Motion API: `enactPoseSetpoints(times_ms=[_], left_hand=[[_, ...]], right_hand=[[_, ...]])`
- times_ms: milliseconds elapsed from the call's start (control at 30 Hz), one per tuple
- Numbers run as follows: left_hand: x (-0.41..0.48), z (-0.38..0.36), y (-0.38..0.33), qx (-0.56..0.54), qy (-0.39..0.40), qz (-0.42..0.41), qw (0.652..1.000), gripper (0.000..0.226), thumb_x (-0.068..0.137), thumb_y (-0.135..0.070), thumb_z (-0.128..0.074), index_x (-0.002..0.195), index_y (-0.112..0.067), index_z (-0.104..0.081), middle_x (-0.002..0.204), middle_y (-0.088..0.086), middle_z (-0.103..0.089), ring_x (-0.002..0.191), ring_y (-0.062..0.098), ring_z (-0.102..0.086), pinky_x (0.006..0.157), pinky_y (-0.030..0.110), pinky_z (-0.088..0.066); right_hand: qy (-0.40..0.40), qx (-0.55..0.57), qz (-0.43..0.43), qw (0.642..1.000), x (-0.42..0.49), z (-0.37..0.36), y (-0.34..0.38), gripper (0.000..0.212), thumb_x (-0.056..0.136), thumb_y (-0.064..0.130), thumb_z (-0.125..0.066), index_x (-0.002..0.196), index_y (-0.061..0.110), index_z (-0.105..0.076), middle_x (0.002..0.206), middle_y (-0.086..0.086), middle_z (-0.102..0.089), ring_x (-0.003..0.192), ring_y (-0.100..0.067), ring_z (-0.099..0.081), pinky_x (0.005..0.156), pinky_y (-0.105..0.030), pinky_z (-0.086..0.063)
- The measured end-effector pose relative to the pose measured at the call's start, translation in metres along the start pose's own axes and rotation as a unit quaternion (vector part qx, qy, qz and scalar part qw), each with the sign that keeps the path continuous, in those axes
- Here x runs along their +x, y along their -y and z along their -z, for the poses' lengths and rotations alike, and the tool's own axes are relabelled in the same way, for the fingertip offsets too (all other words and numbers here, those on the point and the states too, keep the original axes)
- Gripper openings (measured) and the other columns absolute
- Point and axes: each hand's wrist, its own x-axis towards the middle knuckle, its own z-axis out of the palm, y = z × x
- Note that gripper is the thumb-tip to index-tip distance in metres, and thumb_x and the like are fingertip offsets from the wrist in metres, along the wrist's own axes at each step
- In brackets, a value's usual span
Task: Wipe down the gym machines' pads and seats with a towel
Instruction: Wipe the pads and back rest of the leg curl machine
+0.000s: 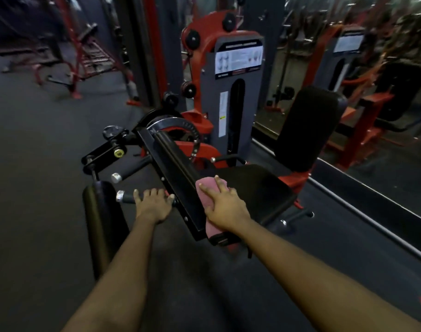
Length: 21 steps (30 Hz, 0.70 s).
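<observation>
Towel (208,183), pink and folded, lies at mid-frame on the front edge of the black seat (252,188), touching a black bar (173,168). The right hand (225,208) presses it down, fingers spread and nearly straight. Left of the bar, the left hand (154,204) curls its fingers over a chrome-tipped handle (126,197). The backrest (307,128) stands right of centre, and a roller pad (99,212) sits at lower left.

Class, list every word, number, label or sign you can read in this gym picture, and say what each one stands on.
No text here can be read.
Instruction placard on the grey weight tower: print and diagrams too blurred to read.
Narrow white sticker lower on the same tower: too small to read.
Reflected placard, far right: blurred, unreadable.
</observation>
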Motion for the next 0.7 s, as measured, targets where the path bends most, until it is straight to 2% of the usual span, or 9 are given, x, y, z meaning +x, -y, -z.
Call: enactPoseSetpoints(times_ms=[167, 367, 500, 700], left_hand=[[0.0, -0.018, -0.017, -0.001, -0.074, 0.051, 0.996, 0.05, 0.106, -0.046, -0.023, 0.127, -0.018, -0.059, 0.136, 0.014, -0.051, 0.137, 0.034, -0.033, 0.121, 0.06, 0.005], [0.003, -0.026, -0.02, -0.01, -0.133, 0.065, 0.989, 0.044, 0.105, -0.044, -0.033, 0.117, -0.018, -0.066, 0.124, 0.014, -0.059, 0.13, 0.033, -0.042, 0.121, 0.055, 0.003], [0.004, -0.031, -0.018, -0.028, -0.139, 0.063, 0.988, 0.04, 0.106, -0.04, -0.034, 0.111, -0.016, -0.066, 0.123, 0.013, -0.058, 0.131, 0.031, -0.041, 0.121, 0.055, 0.003], [0.005, -0.026, -0.02, -0.049, -0.092, 0.087, 0.991, 0.04, 0.108, -0.038, -0.029, 0.123, -0.017, -0.06, 0.143, 0.013, -0.047, 0.149, 0.027, -0.02, 0.121, 0.052, 0.005]], right_hand=[[0.016, 0.001, 0.013, 1.0, 0.026, 0.002, -0.008, 0.069, 0.096, 0.042, -0.053, 0.155, 0.052, -0.02, 0.17, -0.001, -0.005, 0.139, -0.039, -0.034, 0.098, -0.053, -0.047], [0.069, 0.006, 0.04, 0.997, 0.067, 0.011, -0.013, 0.07, 0.096, 0.046, -0.055, 0.155, 0.054, -0.019, 0.171, 0.0, -0.006, 0.142, -0.043, -0.032, 0.107, -0.053, -0.042], [0.078, 0.014, 0.06, 0.995, 0.093, 0.011, -0.014, 0.068, 0.096, 0.047, -0.054, 0.155, 0.054, -0.021, 0.17, 0.0, -0.008, 0.142, -0.045, -0.032, 0.11, -0.053, -0.039], [0.088, 0.012, 0.119, 0.989, 0.122, 0.016, -0.01, 0.063, 0.098, 0.044, -0.05, 0.156, 0.05, -0.026, 0.171, -0.003, -0.004, 0.141, -0.047, -0.03, 0.11, -0.054, -0.039]])
